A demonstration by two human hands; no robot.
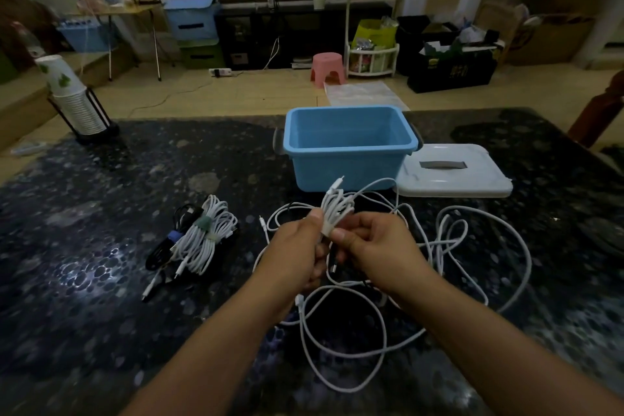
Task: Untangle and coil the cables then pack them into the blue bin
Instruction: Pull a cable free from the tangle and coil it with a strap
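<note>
— Holding what, those 2 hands?
— Left hand (297, 246) and right hand (374, 240) both pinch a small white cable coil (334, 209) above the dark table (101, 246).
— And the blue bin (347, 145)?
— Just behind, open, near its white lid (456, 172). Loose white cables (405, 280) sprawl beneath; bundled cables (199, 236) lie left.

Blue bin (347, 159) on a dark, pebble-speckled surface (101, 246); white lid (472, 179) beside it; white cables (371, 314); pink stool (328, 68) beyond.
</note>
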